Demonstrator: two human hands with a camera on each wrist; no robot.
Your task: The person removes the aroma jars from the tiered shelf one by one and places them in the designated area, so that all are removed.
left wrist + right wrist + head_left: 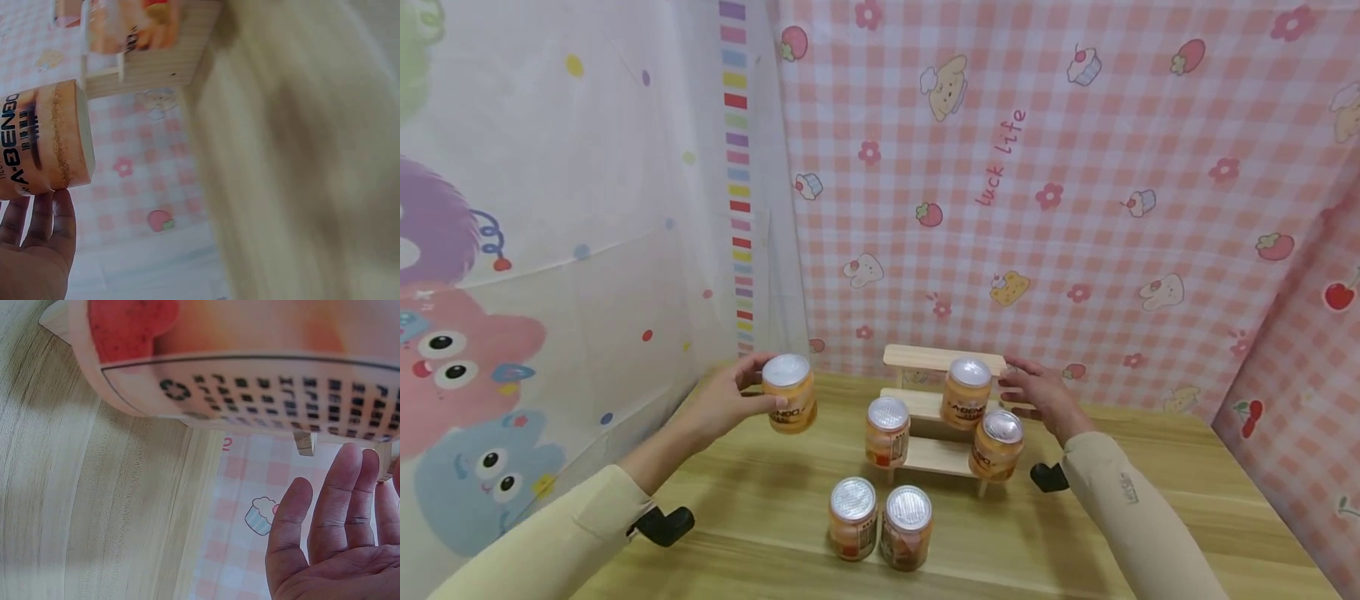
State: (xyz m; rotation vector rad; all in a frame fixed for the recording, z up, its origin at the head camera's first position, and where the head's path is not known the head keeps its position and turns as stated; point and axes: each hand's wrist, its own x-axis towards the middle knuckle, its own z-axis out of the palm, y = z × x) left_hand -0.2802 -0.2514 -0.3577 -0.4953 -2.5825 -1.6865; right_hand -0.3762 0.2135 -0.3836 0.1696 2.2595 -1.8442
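My left hand (pixel 722 407) grips an orange can (pixel 789 408) with a silver lid, thumb on the near side. In the left wrist view, that can (pixel 44 140) shows a dark "A-BENBO" print, with fingers (pixel 42 219) against its side. To its right stands a small wooden stepped rack (pixel 917 357). One similar can (pixel 967 396) sits on the rack's middle step at the right, and two more, a left can (pixel 887 433) and a right can (pixel 997 450), are on the lowest step. My right hand (pixel 1047 396) is beside the rack's right end, fingers extended, holding nothing.
Two more cans, one left (pixel 853 521) and one right (pixel 907 529), stand side by side on the wooden table (pixel 760 533) in front of the rack. A pink checked cloth (pixel 1075 250) hangs behind the table, and a white patterned cloth (pixel 625 250) at the left.
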